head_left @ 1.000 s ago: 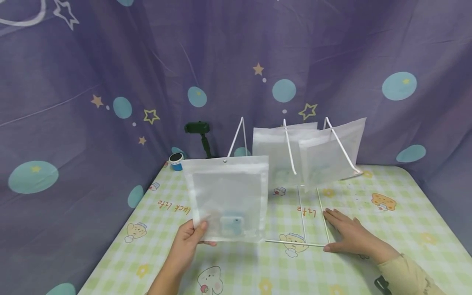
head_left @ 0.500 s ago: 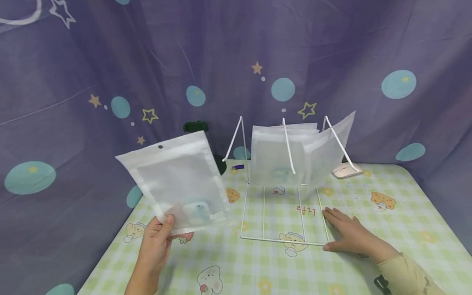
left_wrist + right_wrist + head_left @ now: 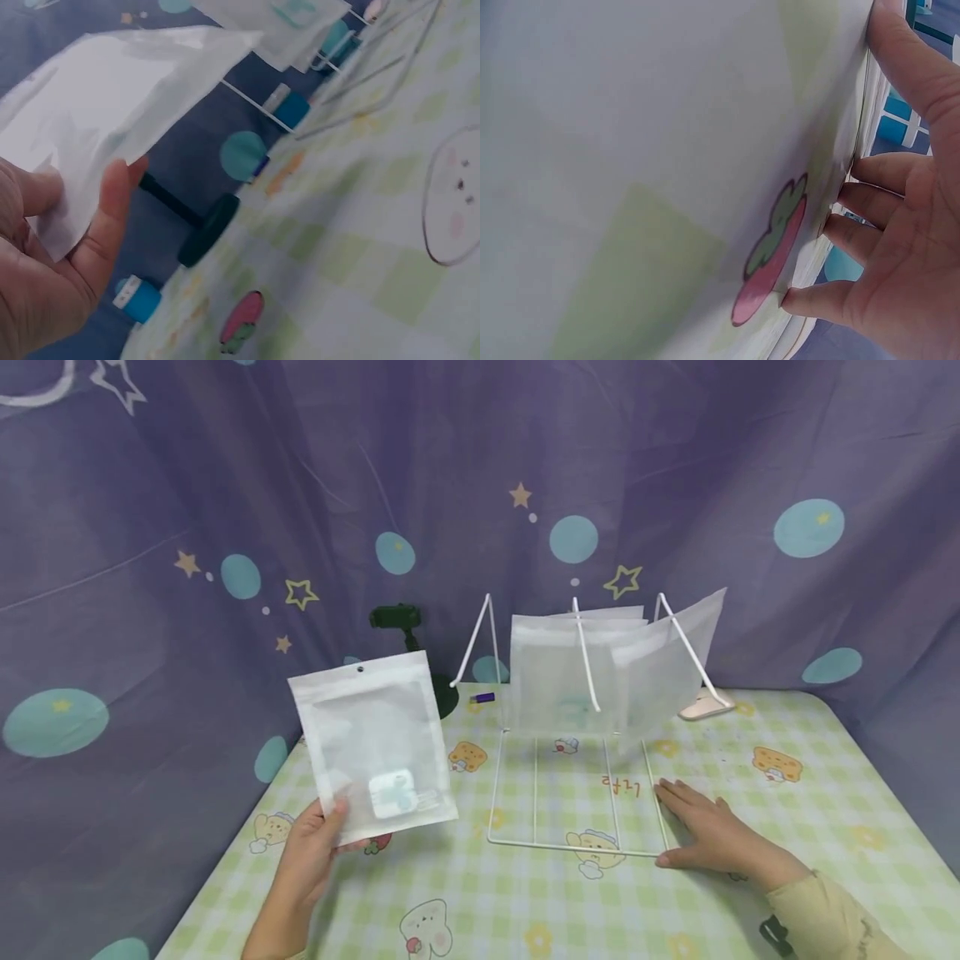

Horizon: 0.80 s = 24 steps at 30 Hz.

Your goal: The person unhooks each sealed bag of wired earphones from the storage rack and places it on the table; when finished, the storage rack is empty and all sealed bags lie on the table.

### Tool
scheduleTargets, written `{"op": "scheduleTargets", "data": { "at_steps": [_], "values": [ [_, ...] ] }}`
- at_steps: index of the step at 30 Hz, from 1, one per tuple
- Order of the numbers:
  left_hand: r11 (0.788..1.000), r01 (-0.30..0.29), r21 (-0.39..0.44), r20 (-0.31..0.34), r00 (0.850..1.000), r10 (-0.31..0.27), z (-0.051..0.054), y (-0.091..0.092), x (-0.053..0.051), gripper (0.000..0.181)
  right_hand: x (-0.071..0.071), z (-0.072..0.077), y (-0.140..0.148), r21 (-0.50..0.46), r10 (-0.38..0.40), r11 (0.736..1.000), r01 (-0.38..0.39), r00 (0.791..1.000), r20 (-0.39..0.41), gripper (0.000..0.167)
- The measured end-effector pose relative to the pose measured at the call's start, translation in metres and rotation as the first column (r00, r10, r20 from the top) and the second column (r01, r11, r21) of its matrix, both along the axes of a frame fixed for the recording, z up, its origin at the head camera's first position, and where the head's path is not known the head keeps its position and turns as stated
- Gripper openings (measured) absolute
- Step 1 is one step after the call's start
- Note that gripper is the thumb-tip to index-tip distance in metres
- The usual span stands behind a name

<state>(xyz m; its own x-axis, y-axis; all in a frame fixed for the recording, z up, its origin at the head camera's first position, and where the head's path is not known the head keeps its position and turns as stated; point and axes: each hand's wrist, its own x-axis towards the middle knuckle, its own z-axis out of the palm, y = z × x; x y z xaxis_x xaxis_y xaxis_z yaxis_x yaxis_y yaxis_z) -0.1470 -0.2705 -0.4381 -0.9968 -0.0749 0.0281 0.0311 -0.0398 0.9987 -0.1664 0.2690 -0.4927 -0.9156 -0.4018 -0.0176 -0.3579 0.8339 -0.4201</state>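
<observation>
A white translucent zip bag [image 3: 375, 718] is pinched by its lower left corner in my left hand [image 3: 307, 843]. Through its front shows a small white-and-teal item [image 3: 393, 792] near the bottom; its kind I cannot tell. In the left wrist view, thumb and fingers of that hand [image 3: 56, 270] close on the bag's edge. My right hand [image 3: 708, 831] rests, fingers spread, on the table at the right edge of a white wire rack [image 3: 492, 810]. Similar bags [image 3: 555, 672] stand upright in the rack, with one [image 3: 663, 681] leaning at its right.
Behind the held bag is a dark stand [image 3: 446, 695]. A purple lighter-like item [image 3: 482, 698] lies left of the rack, and a pale mouse [image 3: 705, 705] behind it at right. A blue cup-like item [image 3: 140, 300] appears in the left wrist view. A patterned curtain hangs behind.
My left hand has carried the bag left, from before the rack to beside it. The bag tilted midway and is now straighter. The right hand has stayed in place.
</observation>
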Motion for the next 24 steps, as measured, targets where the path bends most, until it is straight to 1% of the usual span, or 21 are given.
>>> {"op": "scheduleTargets", "data": {
  "at_steps": [2,5,9,12,18,21,24],
  "values": [
    [0.998,-0.007,-0.057,0.083,0.996,0.012,-0.005,0.002,-0.005,0.033,0.0,0.001,0.0,0.0,0.001,1.0,-0.001,1.0,0.006,0.11],
    [0.994,0.004,-0.108,0.188,0.982,0.016,-0.013,0.003,-0.013,0.042,0.0,0.001,-0.001,0.004,0.0,1.0,-0.001,1.0,0.012,0.11],
    [0.988,0.024,-0.153,0.276,0.961,0.019,-0.024,0.004,-0.022,0.042,0.0,0.001,-0.001,0.0,-0.001,1.0,0.001,1.0,0.017,0.11],
    [0.982,0.054,-0.18,0.308,0.952,0.004,-0.03,0.004,-0.028,0.042,0.0,0.001,0.0,-0.002,-0.004,1.0,0.004,1.0,0.016,0.11],
    [0.974,0.126,-0.189,0.343,0.938,-0.055,-0.04,0.007,-0.038,0.042,0.0,0.0,0.0,-0.009,-0.005,1.0,0.005,1.0,0.019,0.11],
    [0.971,0.14,-0.196,0.356,0.933,-0.063,-0.044,0.01,-0.043,0.042,0.0,0.0,-0.001,-0.007,-0.006,1.0,0.006,1.0,0.022,0.11],
    [0.971,0.133,-0.197,0.366,0.929,-0.053,-0.048,0.013,-0.048,0.041,0.0,0.0,-0.001,-0.003,-0.005,1.0,0.005,1.0,0.023,0.11]
  ]
}}
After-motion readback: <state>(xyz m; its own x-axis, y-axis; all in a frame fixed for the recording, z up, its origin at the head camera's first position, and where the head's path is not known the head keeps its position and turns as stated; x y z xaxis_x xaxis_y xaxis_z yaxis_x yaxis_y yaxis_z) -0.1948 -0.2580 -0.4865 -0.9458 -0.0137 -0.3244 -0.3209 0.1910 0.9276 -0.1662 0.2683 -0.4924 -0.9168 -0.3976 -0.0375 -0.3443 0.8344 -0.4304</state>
